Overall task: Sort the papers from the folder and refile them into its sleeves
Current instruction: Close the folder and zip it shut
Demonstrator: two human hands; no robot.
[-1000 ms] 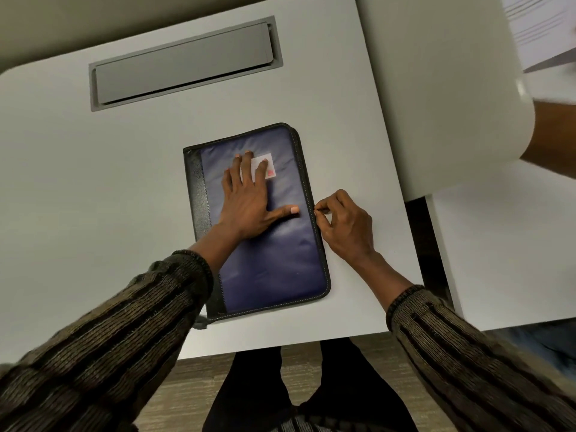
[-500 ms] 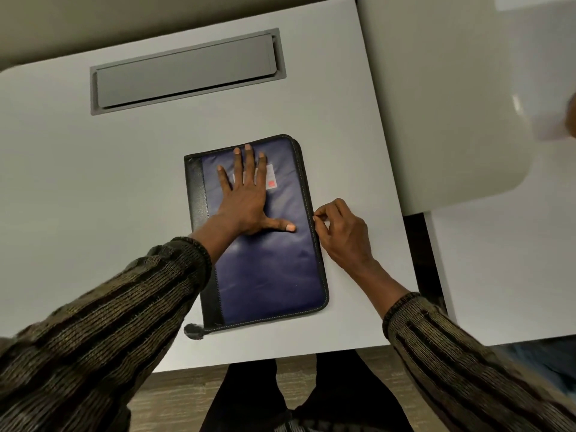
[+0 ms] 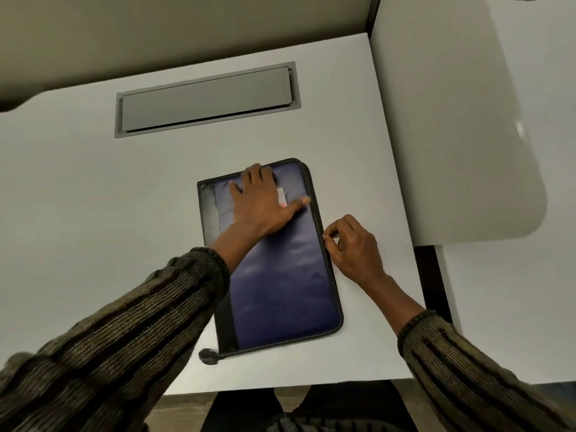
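Since the dark blue padded zip folder with black spine (image 3: pixel 280 275) lies closed and flat on the white matte desk (image 3: pixel 93 213), task looks barely started: no papers out; unzipping, sorting and refiling all left. Left hand (image 3: pixel 258 201) laid flat, pressing the upper cover. Right hand (image 3: pixel 352 244) pinches at the folder's right edge, likely a zip pull (image 3: pixel 325 236), too small to confirm. Cover soft, slightly wrinkled, stitched rim, rounded corners; spine grained. Small white label (image 3: pixel 281 196) beside the left thumb.
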